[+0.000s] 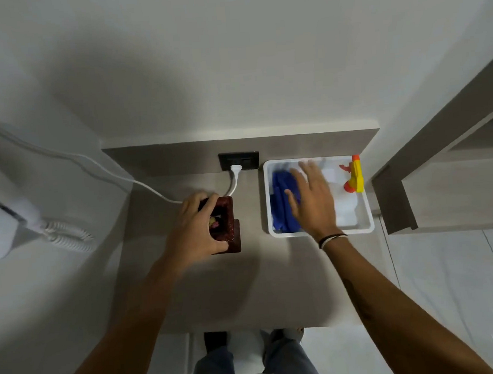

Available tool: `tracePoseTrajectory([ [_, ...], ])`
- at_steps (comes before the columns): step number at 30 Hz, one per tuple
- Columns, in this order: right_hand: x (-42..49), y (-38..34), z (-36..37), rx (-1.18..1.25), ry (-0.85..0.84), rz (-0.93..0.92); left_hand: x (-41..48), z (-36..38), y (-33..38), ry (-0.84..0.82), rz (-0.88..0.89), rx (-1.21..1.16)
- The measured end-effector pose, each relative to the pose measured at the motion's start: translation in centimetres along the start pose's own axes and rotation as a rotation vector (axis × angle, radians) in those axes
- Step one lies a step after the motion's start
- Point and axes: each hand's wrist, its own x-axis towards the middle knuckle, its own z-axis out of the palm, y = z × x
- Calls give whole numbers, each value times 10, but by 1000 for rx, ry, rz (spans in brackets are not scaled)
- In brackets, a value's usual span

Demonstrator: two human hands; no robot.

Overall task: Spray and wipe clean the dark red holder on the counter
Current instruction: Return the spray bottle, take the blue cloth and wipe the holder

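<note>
The dark red holder (227,217) stands on the grey counter (246,289), left of centre, with small items inside it. My left hand (194,228) is wrapped around its left side, gripping it. To the right sits a white tray (321,233) holding a blue cloth (281,204) and a white spray bottle with a yellow and orange head (355,176). My right hand (313,199) hovers over the tray with fingers spread, above the cloth's right edge, holding nothing. The hand is slightly blurred.
A black wall socket (239,161) with a white plug and cable sits behind the holder. A white wall-mounted appliance with a coiled cord (6,227) hangs at the left. A wooden shelf unit (431,179) borders the counter on the right.
</note>
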Motion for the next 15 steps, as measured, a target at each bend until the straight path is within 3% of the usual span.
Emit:
tracePoseTrajectory([
  [3,6,-14,26,-42,-268,59,2,2,-3,12,16,19],
  [8,21,-9,58,-147,-577,222,5,10,-14,54,66,57],
  [11,21,-5,75,-194,-628,236,7,17,-22,79,84,37],
  [15,18,-5,82,-188,-532,256,6,21,-35,104,118,-5],
])
